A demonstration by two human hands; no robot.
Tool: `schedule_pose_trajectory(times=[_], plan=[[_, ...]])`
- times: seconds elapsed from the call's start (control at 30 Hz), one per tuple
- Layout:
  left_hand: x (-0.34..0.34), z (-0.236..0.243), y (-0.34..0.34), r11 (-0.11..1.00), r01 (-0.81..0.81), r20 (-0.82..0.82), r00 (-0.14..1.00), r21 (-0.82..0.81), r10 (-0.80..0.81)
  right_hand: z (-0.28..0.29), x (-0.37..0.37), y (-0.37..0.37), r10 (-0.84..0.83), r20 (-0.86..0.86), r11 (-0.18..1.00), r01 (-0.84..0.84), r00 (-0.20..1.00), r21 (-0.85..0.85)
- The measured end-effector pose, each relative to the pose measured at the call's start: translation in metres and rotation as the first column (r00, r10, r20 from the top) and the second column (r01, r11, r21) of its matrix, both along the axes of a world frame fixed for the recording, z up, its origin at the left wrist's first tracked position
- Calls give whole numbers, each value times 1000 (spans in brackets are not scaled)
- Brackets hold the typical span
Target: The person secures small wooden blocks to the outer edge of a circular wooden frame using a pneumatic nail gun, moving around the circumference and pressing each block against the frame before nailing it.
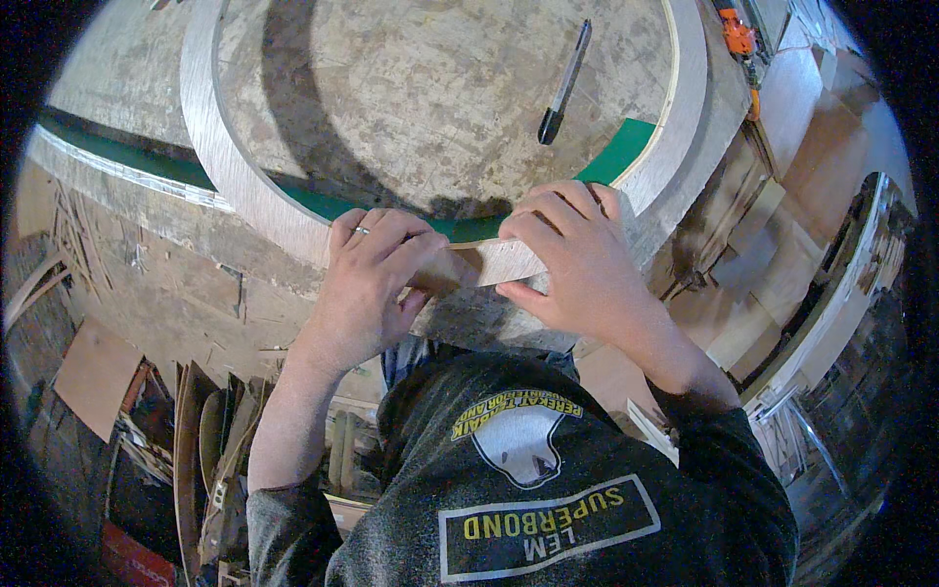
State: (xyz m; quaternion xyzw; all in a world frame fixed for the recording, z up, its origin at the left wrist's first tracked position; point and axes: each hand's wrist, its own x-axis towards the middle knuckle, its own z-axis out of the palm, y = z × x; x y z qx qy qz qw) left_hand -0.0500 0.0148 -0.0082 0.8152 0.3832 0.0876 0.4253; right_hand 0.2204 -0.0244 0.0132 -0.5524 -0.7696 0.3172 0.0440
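A pale wood-faced ring (210, 127) lies on the worktop, its far side cut off by the picture's upper edge. My left hand (377, 274) is closed over its near rim, fingers over the inner edge and thumb on the outer side. A little to the right, my right hand (577, 254) grips the same rim in the same way. A green strip (621, 152) follows the inside of the ring beneath my fingertips, its right end showing past my right hand. Toward the left, a long green length (127, 142) reaches out beyond the ring; whether both are one piece I cannot tell.
Inside the ring, a black-capped marker pen (565, 88) lies on the stained worktop (421, 108). An orange tool (737, 34) sits at the far right. Wood sheets (773, 264) lie to the right; upright offcuts (201, 450) and a brown panel (98, 377) stand low on the left.
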Motion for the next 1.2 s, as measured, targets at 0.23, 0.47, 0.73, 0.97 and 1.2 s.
schedule_pose_trajectory(times=[0.23, 0.47, 0.73, 0.97, 1.2], plan=[[-1, 0, 3, 1000, -7, 3, 1000, -12, 7, 0, -2, 4, 31, -29, 999, -32, 999, -23], [2, 0, 3, 1000, 4, -29, 1000, -20, -5, 11, 43, 10, -32, -50, 996, 36, 998, 85], [0, 7, 4, 1000, 16, -71, 997, -20, -17, -32, 244, 77, -614, 186, 645, 351, 767, 679], [5, 9, 9, 999, 35, -92, 995, -41, -39, -82, 350, 147, -642, 123, 633, 432, 757, 642], [4, 4, 1, 1000, -16, -130, 991, -21, 13, -106, 319, 190, -572, 118, 558, 280, 811, 781]])
